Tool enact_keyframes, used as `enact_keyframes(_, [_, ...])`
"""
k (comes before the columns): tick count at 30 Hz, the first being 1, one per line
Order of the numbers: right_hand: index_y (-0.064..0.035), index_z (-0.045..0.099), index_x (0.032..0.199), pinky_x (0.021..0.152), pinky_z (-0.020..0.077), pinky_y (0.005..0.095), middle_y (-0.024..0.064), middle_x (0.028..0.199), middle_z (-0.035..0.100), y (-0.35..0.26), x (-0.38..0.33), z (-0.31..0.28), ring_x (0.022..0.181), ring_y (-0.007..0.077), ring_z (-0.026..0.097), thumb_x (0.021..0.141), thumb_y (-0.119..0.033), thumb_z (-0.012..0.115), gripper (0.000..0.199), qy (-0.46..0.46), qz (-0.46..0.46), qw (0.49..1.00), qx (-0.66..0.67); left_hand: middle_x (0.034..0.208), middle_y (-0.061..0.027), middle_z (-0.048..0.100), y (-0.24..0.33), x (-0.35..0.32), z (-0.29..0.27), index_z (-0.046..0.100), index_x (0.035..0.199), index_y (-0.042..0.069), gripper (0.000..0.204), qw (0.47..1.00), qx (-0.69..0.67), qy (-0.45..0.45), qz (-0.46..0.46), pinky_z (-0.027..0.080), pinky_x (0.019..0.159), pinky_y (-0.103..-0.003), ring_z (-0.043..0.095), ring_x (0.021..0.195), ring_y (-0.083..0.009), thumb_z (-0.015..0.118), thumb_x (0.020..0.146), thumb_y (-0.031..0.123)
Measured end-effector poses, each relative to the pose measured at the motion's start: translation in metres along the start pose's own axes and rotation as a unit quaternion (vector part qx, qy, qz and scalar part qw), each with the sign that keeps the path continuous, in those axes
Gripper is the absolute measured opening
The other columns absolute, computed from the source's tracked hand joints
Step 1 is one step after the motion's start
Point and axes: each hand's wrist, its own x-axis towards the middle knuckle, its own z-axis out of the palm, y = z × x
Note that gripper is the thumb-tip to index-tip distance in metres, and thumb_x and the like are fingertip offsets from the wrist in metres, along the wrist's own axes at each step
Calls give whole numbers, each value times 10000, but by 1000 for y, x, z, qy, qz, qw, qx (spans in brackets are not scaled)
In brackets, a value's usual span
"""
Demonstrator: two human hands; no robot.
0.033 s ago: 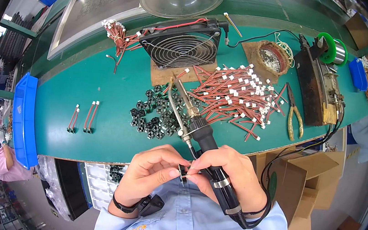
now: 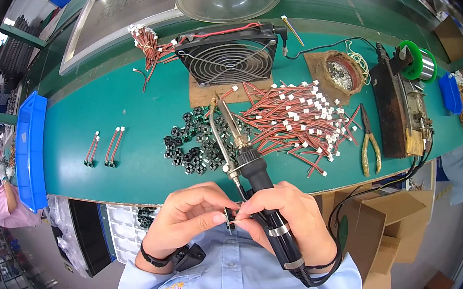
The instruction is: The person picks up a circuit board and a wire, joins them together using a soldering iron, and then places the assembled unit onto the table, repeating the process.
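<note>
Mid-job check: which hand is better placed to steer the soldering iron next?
Probably the right hand: it holds the soldering iron, whose tip points away over the bench, while the left hand is occupied pinching a small black part.

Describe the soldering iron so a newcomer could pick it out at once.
Find the green table, then the right hand at its near edge. That hand holds the soldering iron, its tip pointing toward the black fan. Unlike the pliers lying to its right, it has a thick black handle and a thin metal tube alongside.
</note>
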Motion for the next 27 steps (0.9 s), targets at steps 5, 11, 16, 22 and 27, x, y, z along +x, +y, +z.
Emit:
enact_keyframes(5, [-100, 548, 994, 635, 421, 291, 8, 776, 611, 0, 1, -5, 675, 187, 605, 690, -53, 729, 357, -26, -18, 998, -61, 1006, -120, 562, 0, 3, 6, 575, 1004, -32, 154, 999, -24, 2, -24, 444, 845, -306, 559, 965, -180, 561, 851, -32])
enact_keyframes(11, [-108, 551, 982, 628, 411, 287, 0, 778, 616, 5, -2, -2, 662, 184, 601, 686, -78, 745, 355, 4, -16, 993, -120, 1041, -145, 569, -6, 3, 8, 560, 985, -22, 136, 1000, -8, 24, -16, 441, 891, -336, 564, 998, -200, 557, 850, -42])
enact_keyframes(16, [-108, 550, 989, 614, 409, 285, 3, 771, 621, 4, -7, -1, 672, 174, 603, 676, -105, 765, 379, 31, 33, 997, -70, 1089, -172, 574, -6, 2, 9, 538, 982, -14, 129, 999, -49, 7, -18, 438, 901, -349, 567, 1017, -213, 536, 857, -46])
enact_keyframes(22, [-108, 545, 1009, 690, 407, 310, 13, 781, 637, 9, -5, 2, 701, 175, 604, 668, -175, 790, 425, 67, 37, 990, -115, 990, -188, 604, -9, 6, 18, 487, 876, 20, 55, 994, -62, 90, -16, 438, 859, -353, 584, 932, -227, 533, 846, 29])
enact_keyframes(27, [-108, 546, 1034, 796, 370, 370, 21, 816, 649, 11, -19, -10, 703, 183, 596, 653, -292, 802, 495, 115, -26, 976, -186, 979, -185, 615, -13, 15, 11, 474, 852, 36, 43, 989, -49, 140, 8, 428, 854, -337, 582, 924, -209, 516, 848, 45])
